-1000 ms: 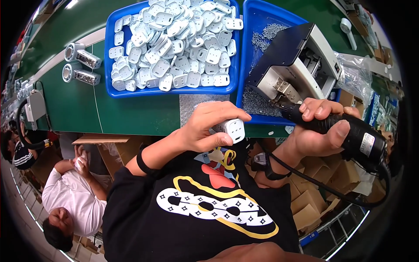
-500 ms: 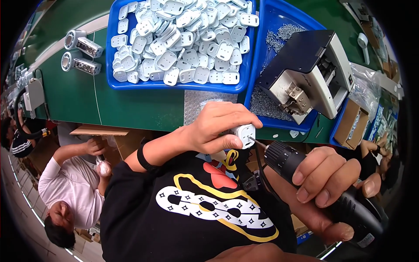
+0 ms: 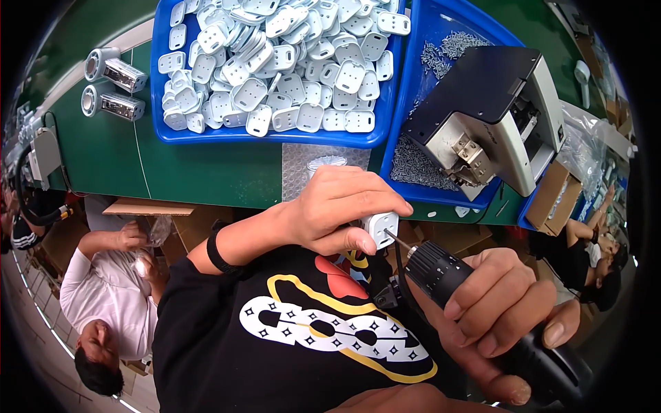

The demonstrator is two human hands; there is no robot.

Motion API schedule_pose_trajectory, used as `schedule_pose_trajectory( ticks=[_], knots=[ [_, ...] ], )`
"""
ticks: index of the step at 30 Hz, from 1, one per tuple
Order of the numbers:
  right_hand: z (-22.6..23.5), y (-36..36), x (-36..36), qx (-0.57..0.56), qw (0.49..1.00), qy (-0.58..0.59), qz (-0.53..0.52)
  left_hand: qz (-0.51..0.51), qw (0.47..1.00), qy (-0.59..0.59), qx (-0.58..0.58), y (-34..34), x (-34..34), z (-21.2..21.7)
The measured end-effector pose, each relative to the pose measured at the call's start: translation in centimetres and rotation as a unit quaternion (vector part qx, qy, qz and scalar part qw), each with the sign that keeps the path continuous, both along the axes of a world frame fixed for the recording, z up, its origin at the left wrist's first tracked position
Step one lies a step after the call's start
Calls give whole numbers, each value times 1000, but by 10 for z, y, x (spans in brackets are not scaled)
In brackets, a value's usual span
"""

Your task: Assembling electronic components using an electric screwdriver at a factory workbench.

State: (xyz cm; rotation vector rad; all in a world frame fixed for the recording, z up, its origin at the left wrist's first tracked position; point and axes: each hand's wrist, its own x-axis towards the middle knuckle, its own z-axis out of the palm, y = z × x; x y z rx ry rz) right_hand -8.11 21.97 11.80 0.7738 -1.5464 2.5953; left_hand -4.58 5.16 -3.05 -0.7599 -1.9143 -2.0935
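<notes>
My left hand [image 3: 344, 210] is closed round a white part [image 3: 381, 230], whose rounded square end face with small holes points to the right. The rest of that part is hidden behind my fingers. In my right hand [image 3: 499, 299] is a black electric screwdriver [image 3: 435, 270], fingers wrapped about its body. Its thin bit [image 3: 399, 241] reaches to the end face of the white part, at a hole near the middle. Both hands are in front of my black shirt, just off the table's near edge.
A blue tray [image 3: 272, 138] heaped with white plates lies on the green table [image 3: 200, 175]. Beside it, a screw feeder [image 3: 475, 96] stands in a blue tray of loose screws [image 3: 420, 165]. Two white-and-metal devices [image 3: 124, 107] lie left. A co-worker [image 3: 110, 289] sits at lower left.
The white part and the screwdriver have shifted slightly left and down together, the bit staying at the end face. The whole table scene has moved a little left in view.
</notes>
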Motion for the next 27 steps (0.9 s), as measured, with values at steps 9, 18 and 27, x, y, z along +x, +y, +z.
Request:
schedule_pose_trajectory(
  ticks=[9, 18, 27],
  knots=[
    [-42, 17, -34, 167, 928, 50, -329, 23, 1000, -11, 5, 4, 1, 4],
    [4, 13, 0, -19, 989, -62, -130, 21, 1000, 1, -19, 4, 1, -2],
    [7, -1, -25, 36, 999, 10, 32, 25, 999, 9, -20, 3, 0, 2]
  ],
)
